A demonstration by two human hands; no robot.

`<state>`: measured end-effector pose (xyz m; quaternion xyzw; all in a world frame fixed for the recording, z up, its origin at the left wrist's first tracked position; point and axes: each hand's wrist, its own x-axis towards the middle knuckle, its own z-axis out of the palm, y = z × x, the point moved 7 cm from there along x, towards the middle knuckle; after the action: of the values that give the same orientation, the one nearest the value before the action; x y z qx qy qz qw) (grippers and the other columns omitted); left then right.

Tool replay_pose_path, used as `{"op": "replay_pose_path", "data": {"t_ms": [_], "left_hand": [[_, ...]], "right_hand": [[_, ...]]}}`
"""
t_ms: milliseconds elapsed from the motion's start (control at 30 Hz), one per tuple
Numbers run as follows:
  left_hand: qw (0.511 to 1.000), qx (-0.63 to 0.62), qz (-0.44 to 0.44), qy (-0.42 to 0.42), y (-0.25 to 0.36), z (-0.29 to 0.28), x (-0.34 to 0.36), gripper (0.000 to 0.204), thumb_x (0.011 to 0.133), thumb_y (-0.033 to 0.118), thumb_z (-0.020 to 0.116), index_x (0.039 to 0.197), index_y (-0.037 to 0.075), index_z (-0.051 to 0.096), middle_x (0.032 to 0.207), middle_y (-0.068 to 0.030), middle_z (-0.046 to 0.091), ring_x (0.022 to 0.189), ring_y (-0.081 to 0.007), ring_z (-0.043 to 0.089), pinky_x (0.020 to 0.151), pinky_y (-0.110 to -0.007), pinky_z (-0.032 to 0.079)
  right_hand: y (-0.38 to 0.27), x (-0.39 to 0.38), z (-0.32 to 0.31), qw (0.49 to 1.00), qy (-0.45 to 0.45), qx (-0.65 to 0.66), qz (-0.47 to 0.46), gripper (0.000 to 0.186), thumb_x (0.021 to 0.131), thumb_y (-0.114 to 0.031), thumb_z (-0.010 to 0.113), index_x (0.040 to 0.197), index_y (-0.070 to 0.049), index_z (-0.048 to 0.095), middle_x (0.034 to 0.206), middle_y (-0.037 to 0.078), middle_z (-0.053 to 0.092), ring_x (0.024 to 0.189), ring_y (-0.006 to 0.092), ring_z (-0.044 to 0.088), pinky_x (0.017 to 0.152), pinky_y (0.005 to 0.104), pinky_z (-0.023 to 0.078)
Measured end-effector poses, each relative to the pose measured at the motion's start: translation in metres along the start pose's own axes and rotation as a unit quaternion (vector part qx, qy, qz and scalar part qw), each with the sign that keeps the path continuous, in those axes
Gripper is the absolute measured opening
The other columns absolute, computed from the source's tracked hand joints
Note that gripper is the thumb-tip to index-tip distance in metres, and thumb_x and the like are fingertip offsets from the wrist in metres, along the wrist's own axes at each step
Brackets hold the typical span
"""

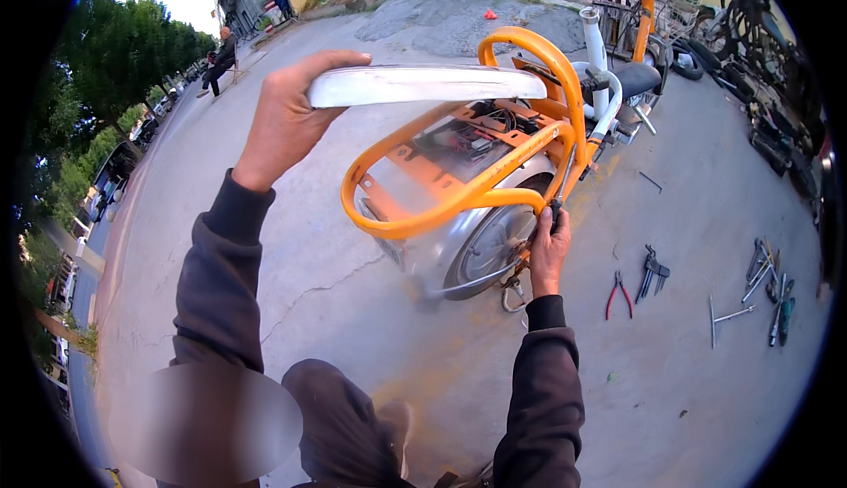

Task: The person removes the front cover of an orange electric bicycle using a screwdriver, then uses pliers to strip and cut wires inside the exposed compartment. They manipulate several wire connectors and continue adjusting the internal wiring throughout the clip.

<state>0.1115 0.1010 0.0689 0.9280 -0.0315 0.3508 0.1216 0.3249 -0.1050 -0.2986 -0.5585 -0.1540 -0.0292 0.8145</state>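
Your left grip (284, 108) is clamping the near end of a long white slab (423, 87), thumb over the top, and is holding it up above the orange rack (357, 192); your right grip (549, 254) is closing around the dark handle of a screwdriver-like tool (558, 209), low beside the rack's right-hand tubing. Slab's far end is overlapping the upright orange hoop (565, 60) from this angle, so I'm not able to tell whether it's touching, hinged or free there. Status, my read: access is looking done, since the slab is standing clear of most of the rack and the clear cover (430, 146) is showing between the rails, with wiring (481, 145) sitting underneath. Fastening is looking unfinished: the tool's shaft is pointing up along the tubing, but whether its tip is engaging a screw isn't showing. Slab isn't lying on the rack yet, so I'm counting seating and fixing it as open, if that's where it's belonging. Rear wheel (494, 250) is sitting in place under the rack. Red-handled pliers (619, 296), hex keys (652, 272) and a T-handle wrench (730, 315) are lying on the ground to your right, so nothing is looking packed up.
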Motion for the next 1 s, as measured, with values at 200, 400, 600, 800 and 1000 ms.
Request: {"op": "replay_pose_path", "data": {"t_ms": [200,400,600,800,1000], "left_hand": [[0.914,-0.261,-0.224,0.216,-0.041,-0.056,-0.088,0.040,0.096,0.010,0.075,0.133,0.002,0.063,0.116,-0.0089,0.074,0.103,-0.0158,0.071,0.091,-0.034,0.060],[0.714,-0.585,-0.286,0.257,-0.009,-0.023,-0.115,0.043,0.101,0.015,0.068,0.141,0.005,0.056,0.129,-0.0089,0.070,0.114,-0.0217,0.071,0.099,-0.038,0.059],[0.645,-0.674,-0.298,0.200,0.042,0.021,-0.100,0.042,0.103,0.018,0.065,0.141,0.005,0.055,0.132,-0.0099,0.070,0.118,-0.0246,0.069,0.103,-0.043,0.056],[0.591,-0.720,-0.331,0.152,0.069,0.063,-0.099,0.043,0.104,0.018,0.063,0.143,0.004,0.053,0.133,-0.0113,0.068,0.122,-0.0269,0.067,0.105,-0.046,0.055],[0.556,-0.748,-0.344,0.114,0.088,0.091,-0.106,0.046,0.104,0.019,0.063,0.146,0.004,0.050,0.135,-0.0109,0.067,0.123,-0.0260,0.066,0.107,-0.045,0.053]], "right_hand": [[-0.003,0.001,-0.005,0.998,-0.036,0.020,0.057,0.021,0.109,-0.029,0.057,0.109,-0.008,0.059,0.072,-0.007,0.049,0.058,0.0021,0.044,0.051,0.0214,0.036],[-0.014,0.003,0.003,0.993,-0.080,0.002,0.088,0.023,0.110,-0.032,0.055,0.101,-0.011,0.057,0.068,-0.007,0.050,0.055,0.0024,0.044,0.048,0.0214,0.034],[-0.020,0.001,-0.002,0.994,-0.061,-0.034,0.083,0.025,0.110,-0.035,0.055,0.100,-0.011,0.056,0.066,-0.006,0.051,0.052,0.0037,0.046,0.047,0.0224,0.035],[-0.015,-0.002,-0.025,0.980,-0.035,0.048,0.190,0.025,0.105,-0.035,0.062,0.107,-0.011,0.066,0.062,-0.002,0.055,0.047,0.0067,0.049,0.043,0.0230,0.034],[-0.087,-0.001,-0.098,0.980,0.068,0.103,0.155,0.028,0.102,-0.033,0.068,0.087,-0.012,0.057,0.065,0.003,0.058,0.051,0.0127,0.056,0.045,0.0287,0.045]]}}
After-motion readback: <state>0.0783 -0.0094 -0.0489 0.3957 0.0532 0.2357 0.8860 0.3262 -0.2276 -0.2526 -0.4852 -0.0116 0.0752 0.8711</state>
